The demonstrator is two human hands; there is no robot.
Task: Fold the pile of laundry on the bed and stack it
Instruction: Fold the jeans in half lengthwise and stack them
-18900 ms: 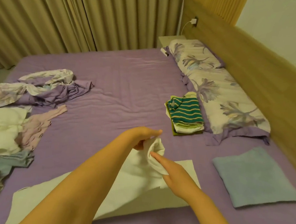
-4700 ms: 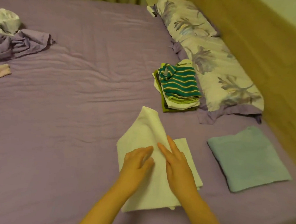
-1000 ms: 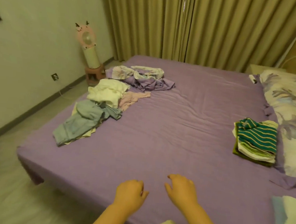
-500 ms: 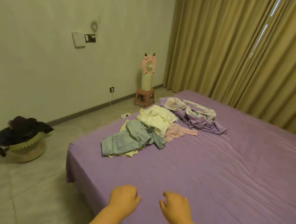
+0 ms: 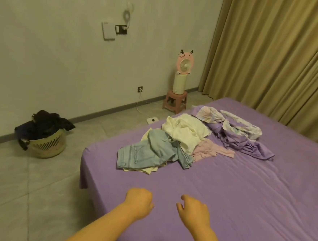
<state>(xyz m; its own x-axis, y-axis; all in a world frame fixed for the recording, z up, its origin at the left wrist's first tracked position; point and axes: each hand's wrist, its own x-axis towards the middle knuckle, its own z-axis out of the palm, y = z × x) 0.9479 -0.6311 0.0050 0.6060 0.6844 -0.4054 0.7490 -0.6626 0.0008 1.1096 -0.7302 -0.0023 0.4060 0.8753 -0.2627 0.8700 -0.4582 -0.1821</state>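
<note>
A loose pile of unfolded laundry lies near the far left corner of the purple bed [image 5: 243,192]: light blue jeans [image 5: 148,153], a cream garment [image 5: 185,131], a pink piece [image 5: 210,151] and a purple and floral sheet [image 5: 238,133]. My left hand [image 5: 139,202] hovers over the near bed edge with its fingers loosely curled, holding nothing. My right hand [image 5: 193,211] hangs beside it, fingers relaxed and empty. Both hands are well short of the pile. The folded stacks are out of view.
On the tiled floor at left stands a cream laundry basket [image 5: 45,146] heaped with dark clothes. A pink fan [image 5: 183,73] sits on a small pink stool [image 5: 174,102] by the wall. Beige curtains [image 5: 281,53] hang behind the bed.
My view has swung left from the folded stacks by the pillow to the unfolded pile. The white cloth I was folding has left my hands, which now hover empty.
</note>
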